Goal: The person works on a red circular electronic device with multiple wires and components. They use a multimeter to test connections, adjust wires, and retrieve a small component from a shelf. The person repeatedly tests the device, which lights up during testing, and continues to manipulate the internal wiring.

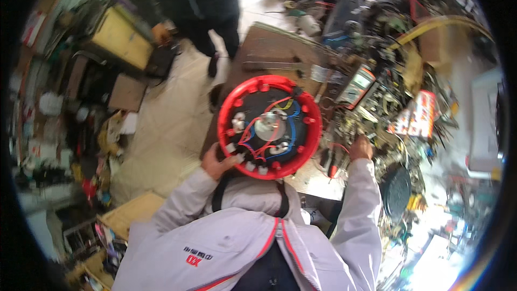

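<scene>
A round red plastic housing (314, 139) with a black inner plate lies in front of me, over the near end of a wooden board. Inside it are red and blue wires, white connectors and a round metal part (269, 127) at the centre. My left hand (217, 163) grips the housing's lower left rim, thumb over the edge. Off to the right, my right hand (361, 148) reaches into a heap of small metal parts (379, 129). Its fingertips are lost among the parts, so whether it holds anything is hidden. Beside it lies a red-and-black test probe (333, 171).
A multimeter (357, 86) lies past my right hand, near a red-and-white package (420, 116). A dark round lid-like disc (397, 192) sits nearer me. The brown wooden board (269, 48) extends away, and a person in dark clothes (188, 5) stands beyond its left side.
</scene>
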### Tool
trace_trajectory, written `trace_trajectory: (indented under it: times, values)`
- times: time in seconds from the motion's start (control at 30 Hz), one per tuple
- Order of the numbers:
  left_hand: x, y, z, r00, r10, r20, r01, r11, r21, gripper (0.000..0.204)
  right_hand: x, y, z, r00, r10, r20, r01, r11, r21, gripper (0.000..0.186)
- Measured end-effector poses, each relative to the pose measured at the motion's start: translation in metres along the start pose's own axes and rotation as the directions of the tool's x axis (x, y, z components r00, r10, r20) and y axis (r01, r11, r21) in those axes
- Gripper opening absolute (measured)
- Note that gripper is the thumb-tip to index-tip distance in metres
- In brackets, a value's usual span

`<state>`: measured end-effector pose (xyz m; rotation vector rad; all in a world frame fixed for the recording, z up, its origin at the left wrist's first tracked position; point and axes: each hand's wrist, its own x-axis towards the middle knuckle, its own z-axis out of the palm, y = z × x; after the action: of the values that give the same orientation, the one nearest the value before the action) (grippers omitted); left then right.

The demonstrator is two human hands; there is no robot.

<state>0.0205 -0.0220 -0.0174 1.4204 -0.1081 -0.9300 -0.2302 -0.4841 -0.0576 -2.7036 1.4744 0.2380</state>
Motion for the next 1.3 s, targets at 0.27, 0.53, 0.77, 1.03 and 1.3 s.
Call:
trace_trajectory:
  times: [0.27, 0.53, 0.77, 1.03, 1.3]
  values:
    - [0.002, 0.025, -0.012, 0.993, 0.025, 0.114, -0.031, 0.998, 0.058, 0.08, -0.009, 0.033, -0.067, 0.974, 0.046, -0.222, -0.093, 0.974, -0.206, 0.017]
    - [0.015, 0.021, -0.029, 0.972, -0.036, 0.234, 0.05, 0.997, -0.054, 0.078, -0.117, -0.032, -0.15, 0.992, 0.006, -0.124, 0.081, 0.723, 0.686, 0.013]
    - [0.016, 0.034, -0.029, 0.963, -0.108, 0.248, 0.106, 0.994, 0.019, 0.076, -0.224, -0.195, -0.179, 0.879, -0.475, 0.046, 0.317, 0.652, 0.689, 0.017]
    - [0.026, 0.034, -0.039, 0.949, -0.087, 0.304, 0.017, 0.974, 0.226, 0.077, -0.236, -0.244, -0.173, 0.9, -0.431, 0.07, 0.369, 0.836, 0.406, 0.011]
    - [0.029, 0.041, -0.041, 0.932, -0.104, 0.348, 0.029, 0.977, 0.213, 0.081, -0.231, -0.267, -0.181, 0.887, -0.376, 0.266, 0.311, 0.915, 0.255, 0.015]
